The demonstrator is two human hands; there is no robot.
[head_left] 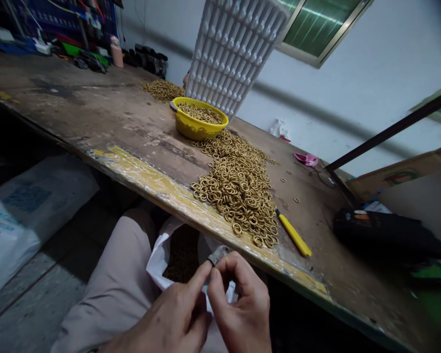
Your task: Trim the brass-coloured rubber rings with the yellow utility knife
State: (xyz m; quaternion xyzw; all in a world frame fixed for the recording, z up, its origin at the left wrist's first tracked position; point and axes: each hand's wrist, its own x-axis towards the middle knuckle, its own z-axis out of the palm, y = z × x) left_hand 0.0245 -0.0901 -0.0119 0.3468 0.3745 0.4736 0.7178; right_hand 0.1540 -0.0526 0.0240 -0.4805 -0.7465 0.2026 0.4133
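My left hand (172,311) and my right hand (240,299) meet in front of the table's edge, above an open white bag (156,262) between my legs. Between their fingertips is a small grey piece (218,255), perhaps a finger covering; its exact nature is unclear. The right thumb and index finger are pinched together, and the left index finger points at the same spot. A big pile of brass-coloured rings (242,181) lies on the table just beyond. Dark rings show inside the bag.
A yellow bowl of rings (198,127) stands behind the pile, before an upright ridged plastic tray (235,49). A yellow-handled tool (294,233) lies right of the pile. Further right is a black bag (385,238). A smaller ring pile (162,90) lies at the back.
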